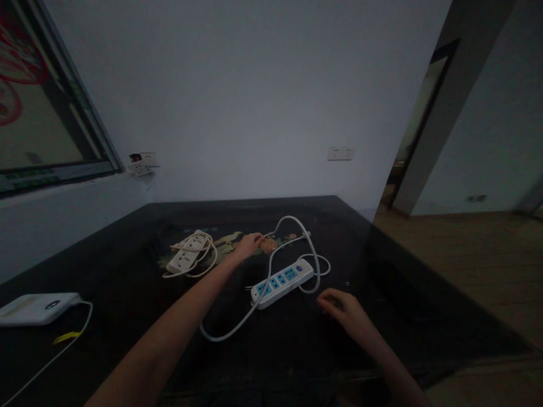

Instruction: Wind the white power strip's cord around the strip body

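Observation:
A white power strip (282, 284) with blue sockets lies at a slant on the dark table in front of me. Its white cord (314, 249) loops up behind it, and one stretch crosses over the strip's left end. Beyond the strip, my left hand (249, 246) pinches a part of the cord between thumb and fingers. My right hand (341, 308) is just right of the strip, close to the cord's loop but apart from it. Its fingers are loosely curled, with the thumb apart and nothing visible in them.
Left of my left hand lies a second white power strip (186, 252) with its cord wound around it. A white device (40, 309) with a thin cable and yellow tag sits at the left. The dark table (407, 305) meets a wall bearing a socket plate (340, 153).

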Available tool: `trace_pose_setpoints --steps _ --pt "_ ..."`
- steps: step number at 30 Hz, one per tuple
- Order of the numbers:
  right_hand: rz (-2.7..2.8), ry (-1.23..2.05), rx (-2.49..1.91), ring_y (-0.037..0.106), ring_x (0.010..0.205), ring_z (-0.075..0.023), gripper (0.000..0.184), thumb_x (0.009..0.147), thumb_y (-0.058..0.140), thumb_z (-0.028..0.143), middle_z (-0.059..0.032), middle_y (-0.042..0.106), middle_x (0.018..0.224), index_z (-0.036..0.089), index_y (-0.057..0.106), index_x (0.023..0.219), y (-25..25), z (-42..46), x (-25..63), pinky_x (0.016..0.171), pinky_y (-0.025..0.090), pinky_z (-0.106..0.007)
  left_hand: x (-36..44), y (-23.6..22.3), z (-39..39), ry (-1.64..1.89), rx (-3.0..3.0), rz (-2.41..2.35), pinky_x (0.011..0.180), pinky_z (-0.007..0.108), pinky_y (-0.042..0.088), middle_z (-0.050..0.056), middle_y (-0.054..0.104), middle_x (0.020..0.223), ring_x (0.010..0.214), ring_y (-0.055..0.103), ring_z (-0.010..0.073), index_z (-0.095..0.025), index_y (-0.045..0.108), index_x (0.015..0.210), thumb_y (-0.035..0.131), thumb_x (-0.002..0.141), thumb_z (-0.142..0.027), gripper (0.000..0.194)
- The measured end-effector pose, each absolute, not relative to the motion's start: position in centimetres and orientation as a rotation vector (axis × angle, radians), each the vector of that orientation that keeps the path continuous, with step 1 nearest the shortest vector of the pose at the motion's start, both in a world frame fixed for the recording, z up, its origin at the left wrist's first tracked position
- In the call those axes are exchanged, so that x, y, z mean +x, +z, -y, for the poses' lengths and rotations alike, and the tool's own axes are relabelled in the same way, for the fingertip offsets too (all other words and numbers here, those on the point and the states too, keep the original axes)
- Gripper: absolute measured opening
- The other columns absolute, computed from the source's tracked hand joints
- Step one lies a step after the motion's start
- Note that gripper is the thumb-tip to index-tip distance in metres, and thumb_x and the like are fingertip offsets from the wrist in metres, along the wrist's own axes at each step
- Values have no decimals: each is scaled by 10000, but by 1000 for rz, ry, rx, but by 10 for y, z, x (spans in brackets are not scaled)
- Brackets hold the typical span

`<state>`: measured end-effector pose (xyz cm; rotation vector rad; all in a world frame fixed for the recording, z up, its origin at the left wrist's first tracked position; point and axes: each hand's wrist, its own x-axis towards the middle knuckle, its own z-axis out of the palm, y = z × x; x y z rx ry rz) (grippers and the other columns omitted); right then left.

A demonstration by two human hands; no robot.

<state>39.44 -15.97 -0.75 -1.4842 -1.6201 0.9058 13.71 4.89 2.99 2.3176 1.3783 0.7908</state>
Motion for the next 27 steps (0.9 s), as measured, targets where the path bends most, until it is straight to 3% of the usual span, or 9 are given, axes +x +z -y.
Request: trace_pose_setpoints --steps 4,6,10,13,15,17,21,25,27 --pt "1551 863 -1448 607 690 -170 221 738 614 343 -29 661 773 176 624 882 -22 149 391 640 467 -282 148 6 -44 742 2322 -1378 730 290 484 74 713 867 825 652 220 -175 676 956 522 833 -282 224" --pt "1563 823 -1449 607 703 -168 273 722 643 324 -24 663 800 181 619 953 -24 146 385 658 464 -281 149 5 -32 789 2324 -1415 846 350 474 107 684 1027 979 622 252 -165 622 1100 571 799 -262 321" --pt "1604 820 -1397 618 777 -183 330 756 631 328 -37 673 851 180 629 1051 -25 139 375 702 466 -285 139 12 26 1060 2326 -1525 1070 479 292 159 449 1344 1290 395 280 -151 427 1318 528 825 -208 507" --pt "1666 791 -1376 625 793 -198 279 822 561 380 -55 689 879 187 672 989 -27 134 372 737 470 -309 133 9 84 1521 2289 -1373 1020 439 383 131 511 1210 1183 489 239 -177 456 1240 465 879 -219 364" --pt "1701 743 -1357 631 851 -217 270 839 538 386 -71 697 924 187 688 943 -29 131 371 792 466 -333 138 2 110 1284 2428 -1117 926 371 471 92 587 1058 1033 578 205 -201 517 1133 445 882 -194 261" --pt "1724 706 -1337 630 897 -227 267 851 522 379 -83 697 951 184 692 918 -31 130 372 831 458 -346 149 -5 119 940 2594 -966 978 370 448 100 565 1189 1130 544 216 -215 522 1175 490 839 -166 342" --pt "1771 634 -1327 631 838 -213 300 888 469 383 -90 685 880 175 680 845 -34 131 373 789 465 -326 168 -9 97 560 2694 -1221 1063 418 369 159 439 1395 1290 423 282 -159 414 1345 595 782 -210 593" --pt "1839 549 -1348 618 821 -203 330 920 399 334 -89 653 861 173 668 814 -33 134 373 773 460 -324 162 -6 80 323 2590 -1538 999 468 405 203 506 1329 1225 481 353 -115 376 1384 644 765 -408 736" --pt "1843 544 -1374 614 828 -202 318 917 401 309 -90 640 870 174 667 807 -31 135 372 779 461 -329 154 -6 79 324 2545 -1553 983 475 408 215 529 1298 1203 494 369 -97 432 1333 667 738 -438 725"
